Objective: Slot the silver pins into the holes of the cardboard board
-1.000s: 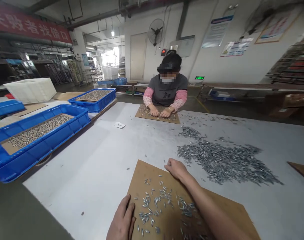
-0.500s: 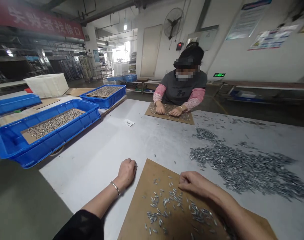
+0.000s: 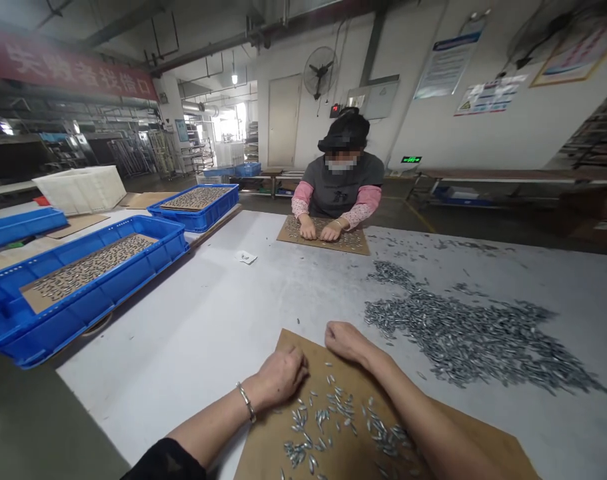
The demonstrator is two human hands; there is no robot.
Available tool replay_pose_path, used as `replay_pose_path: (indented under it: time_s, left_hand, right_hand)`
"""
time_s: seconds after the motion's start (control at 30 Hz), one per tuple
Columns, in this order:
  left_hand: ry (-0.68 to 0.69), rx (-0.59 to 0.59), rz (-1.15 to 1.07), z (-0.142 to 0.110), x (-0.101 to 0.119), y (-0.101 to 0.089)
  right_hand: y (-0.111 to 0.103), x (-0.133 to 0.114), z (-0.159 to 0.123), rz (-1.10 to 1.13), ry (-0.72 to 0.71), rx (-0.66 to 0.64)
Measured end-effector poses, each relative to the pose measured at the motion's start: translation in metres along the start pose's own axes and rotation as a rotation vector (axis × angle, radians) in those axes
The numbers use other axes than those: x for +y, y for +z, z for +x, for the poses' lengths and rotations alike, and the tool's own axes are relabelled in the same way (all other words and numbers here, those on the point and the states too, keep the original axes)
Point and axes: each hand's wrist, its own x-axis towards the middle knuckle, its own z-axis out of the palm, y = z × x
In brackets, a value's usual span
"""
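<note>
Before me lies a brown board (image 3: 263,440) strewn with small, silvery, spindle-shaped metal pieces (image 3: 340,403), in loose clusters. My left hand (image 3: 283,375), a bangle at its wrist, is over the board's far left part with its fingers curled together. Whatever those fingers may hold is hidden. At the board's far edge, my right hand (image 3: 344,339) is closed, fingers tucked in, and I cannot make out anything in it. The right forearm crosses above the board and covers some of the pieces. A large heap of similar pieces (image 3: 463,333) spreads over the table to the right.
Across the white table (image 3: 193,347), a co-worker (image 3: 340,180) has both hands over another board (image 3: 293,233). At left stand a long blue crate (image 3: 148,263) and a smaller blue crate (image 3: 218,210), each holding a piece-covered board. A small white scrap (image 3: 246,257) lies mid-table.
My left hand has moved from the bare table at the left onto the board. My right hand has shifted left along the board's far edge. The view has turned slightly right.
</note>
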Motion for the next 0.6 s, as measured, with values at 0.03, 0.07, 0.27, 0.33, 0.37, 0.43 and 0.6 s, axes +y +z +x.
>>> replay_pose_path:
  time_s: [0.03, 0.07, 0.27, 0.33, 0.37, 0.43, 0.6]
  left_hand:
    - [-0.013, 0.023, -0.013, 0.005, 0.001, -0.001]
    - [-0.049, 0.064, -0.014, 0.011, 0.0, -0.002]
    - [-0.22, 0.264, -0.018, 0.034, -0.037, 0.005]
    - [-0.209, 0.364, -0.045, 0.036, -0.052, 0.016]
    - [-0.19, 0.432, -0.067, 0.036, -0.059, 0.021]
    - [-0.169, 0.51, -0.106, 0.037, -0.069, 0.028]
    - [-0.133, 0.514, -0.131, 0.037, -0.072, 0.027]
  right_hand:
    - [-0.003, -0.003, -0.001, 0.027, -0.051, -0.037]
    - [-0.006, -0.008, -0.001, 0.051, -0.091, -0.064]
    - [-0.009, -0.049, 0.022, 0.078, -0.049, 0.075]
    - [-0.006, -0.061, 0.034, 0.082, 0.003, 0.091]
    - [-0.004, -0.065, 0.039, 0.086, 0.025, 0.093]
    - [-0.003, -0.068, 0.045, 0.097, 0.06, 0.095]
    - [-0.004, -0.041, 0.018, 0.134, 0.055, 0.082]
